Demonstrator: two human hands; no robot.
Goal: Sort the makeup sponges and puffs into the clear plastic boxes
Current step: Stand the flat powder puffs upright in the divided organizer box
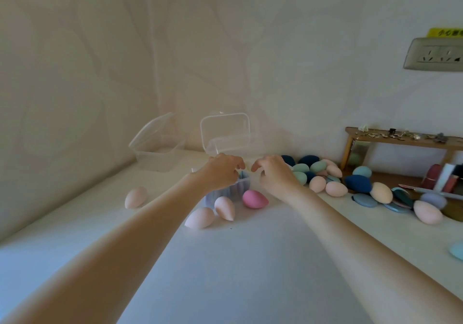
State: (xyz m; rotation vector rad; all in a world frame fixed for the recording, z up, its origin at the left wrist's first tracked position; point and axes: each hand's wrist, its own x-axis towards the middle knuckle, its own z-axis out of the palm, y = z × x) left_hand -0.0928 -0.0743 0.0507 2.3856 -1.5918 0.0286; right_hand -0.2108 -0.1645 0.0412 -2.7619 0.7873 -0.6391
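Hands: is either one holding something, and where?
Cannot be told. Left hand and right hand sit curled at the clear box rim; fingertips are hidden.

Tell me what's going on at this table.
A person is sorting makeup sponges into clear plastic boxes. Both hands, left hand and right hand, reach over the near open box, which already holds bluish pieces. Whether the fingers hold anything is unclear. A second box sits open behind. A pink sponge lies beside the near box, and a mixed pile waits to the right.

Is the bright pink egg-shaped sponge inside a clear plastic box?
No, the bright pink egg-shaped sponge lies on the white table beside the box.
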